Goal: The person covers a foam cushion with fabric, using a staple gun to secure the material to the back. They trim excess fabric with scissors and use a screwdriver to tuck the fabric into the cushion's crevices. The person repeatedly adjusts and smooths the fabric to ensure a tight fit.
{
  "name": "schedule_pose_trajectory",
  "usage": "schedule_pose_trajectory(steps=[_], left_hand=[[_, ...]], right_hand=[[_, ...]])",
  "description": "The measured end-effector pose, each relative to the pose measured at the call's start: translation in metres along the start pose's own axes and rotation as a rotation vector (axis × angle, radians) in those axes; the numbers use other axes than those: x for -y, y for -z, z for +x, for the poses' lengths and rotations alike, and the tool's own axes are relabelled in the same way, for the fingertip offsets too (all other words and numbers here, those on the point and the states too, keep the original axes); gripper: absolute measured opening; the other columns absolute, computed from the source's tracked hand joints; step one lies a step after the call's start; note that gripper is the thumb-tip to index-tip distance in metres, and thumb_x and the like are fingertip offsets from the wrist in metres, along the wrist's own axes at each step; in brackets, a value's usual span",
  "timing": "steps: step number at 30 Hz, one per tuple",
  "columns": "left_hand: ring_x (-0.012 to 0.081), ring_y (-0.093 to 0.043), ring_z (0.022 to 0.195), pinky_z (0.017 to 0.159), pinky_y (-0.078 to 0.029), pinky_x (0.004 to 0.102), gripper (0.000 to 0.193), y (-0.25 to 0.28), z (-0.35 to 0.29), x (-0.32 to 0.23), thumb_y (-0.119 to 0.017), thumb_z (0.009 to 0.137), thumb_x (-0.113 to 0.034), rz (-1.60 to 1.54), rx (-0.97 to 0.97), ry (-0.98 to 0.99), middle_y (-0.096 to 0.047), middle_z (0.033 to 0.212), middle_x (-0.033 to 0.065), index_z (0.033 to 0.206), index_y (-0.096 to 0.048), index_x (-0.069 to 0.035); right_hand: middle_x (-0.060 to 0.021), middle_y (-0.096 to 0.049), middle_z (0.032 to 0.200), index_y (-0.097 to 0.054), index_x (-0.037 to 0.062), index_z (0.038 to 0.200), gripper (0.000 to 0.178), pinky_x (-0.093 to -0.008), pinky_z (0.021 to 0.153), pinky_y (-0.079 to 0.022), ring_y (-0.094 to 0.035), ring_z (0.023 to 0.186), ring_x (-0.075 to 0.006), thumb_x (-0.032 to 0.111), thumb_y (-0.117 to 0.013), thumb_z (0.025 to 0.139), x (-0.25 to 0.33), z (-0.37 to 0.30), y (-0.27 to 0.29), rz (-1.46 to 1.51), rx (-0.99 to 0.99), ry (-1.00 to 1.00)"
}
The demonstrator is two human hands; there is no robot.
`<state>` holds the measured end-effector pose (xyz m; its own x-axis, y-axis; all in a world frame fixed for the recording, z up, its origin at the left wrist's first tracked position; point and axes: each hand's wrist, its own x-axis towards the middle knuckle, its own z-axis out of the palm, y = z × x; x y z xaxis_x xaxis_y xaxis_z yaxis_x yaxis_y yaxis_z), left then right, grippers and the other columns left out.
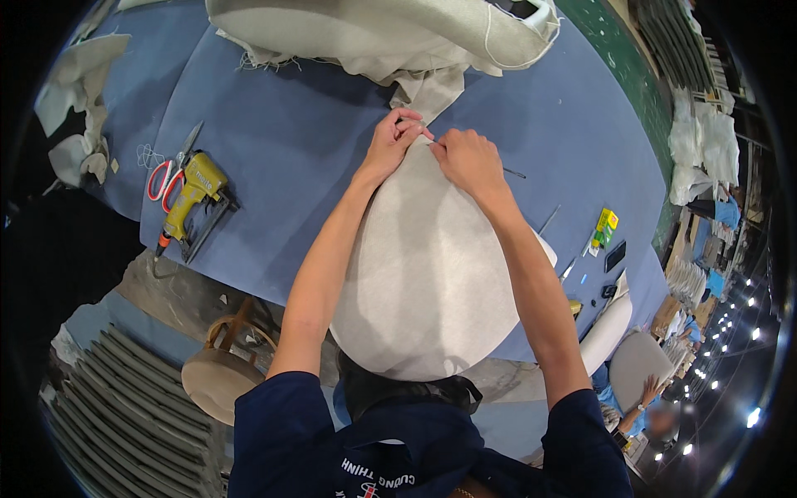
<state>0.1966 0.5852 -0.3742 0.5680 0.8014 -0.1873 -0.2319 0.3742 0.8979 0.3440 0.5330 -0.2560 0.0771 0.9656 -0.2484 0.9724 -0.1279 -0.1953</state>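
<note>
A pale beige, fabric-covered rounded panel (427,274) lies in front of me, its narrow end pointing away across the blue table. At that narrow end my left hand (388,148) is closed, fingers bent and pinching the fabric edge. Close beside it, my right hand (467,159) is closed too, thumb and fingers pressed on the same edge. Just beyond my fingertips hangs a loose flap of beige fabric (432,93) from a larger upholstered piece (374,29). The exact fold between my fingers is too small to make out. A thin dark rod (515,173) shows beside my right hand.
On the left of the blue table (274,174) lie a yellow staple gun (199,187) and red-handled scissors (166,178). At right are a yellow-green box (604,228), a phone (615,256) and a blade tool (569,270). A wooden stool (217,378) stands at lower left.
</note>
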Motion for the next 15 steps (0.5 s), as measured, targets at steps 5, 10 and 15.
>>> schedule_pose_trajectory(steps=[5, 10, 15], left_hand=[[0.0061, -0.06, 0.087, 0.079, -0.046, 0.0225, 0.023, -0.001, 0.002, 0.007, -0.062, 0.104, -0.016, 0.007, -0.037, -0.016, -0.074, 0.098, 0.0065, 0.119, -0.053, -0.001], [0.0074, -0.061, 0.087, 0.08, -0.048, 0.0237, 0.023, -0.001, 0.005, 0.013, -0.061, 0.104, -0.016, 0.011, -0.069, -0.024, -0.075, 0.097, 0.0084, 0.118, -0.054, 0.0], [0.009, -0.064, 0.087, 0.08, -0.049, 0.0247, 0.023, -0.006, 0.002, 0.007, -0.057, 0.104, -0.008, -0.029, -0.062, -0.08, -0.075, 0.095, 0.0091, 0.125, -0.053, 0.0]], right_hand=[[-0.0191, -0.07, 0.079, -0.071, 0.003, 0.085, 0.026, -0.0512, 0.068, -0.053, -0.07, 0.074, -0.0401, 0.028, -0.068, 0.09, 0.015, 0.004, -0.006, -0.142, -0.085, 0.053], [-0.0174, -0.069, 0.074, -0.072, 0.0037, 0.082, 0.031, -0.0498, 0.068, -0.051, -0.068, 0.074, -0.0399, 0.031, -0.065, 0.093, 0.014, -0.005, -0.028, 0.326, -0.115, -0.255], [-0.018, -0.069, 0.076, -0.072, 0.0052, 0.083, 0.036, -0.0506, 0.071, -0.051, -0.068, 0.08, -0.041, 0.036, -0.06, 0.097, 0.009, -0.014, -0.03, 0.407, -0.067, -0.274]])
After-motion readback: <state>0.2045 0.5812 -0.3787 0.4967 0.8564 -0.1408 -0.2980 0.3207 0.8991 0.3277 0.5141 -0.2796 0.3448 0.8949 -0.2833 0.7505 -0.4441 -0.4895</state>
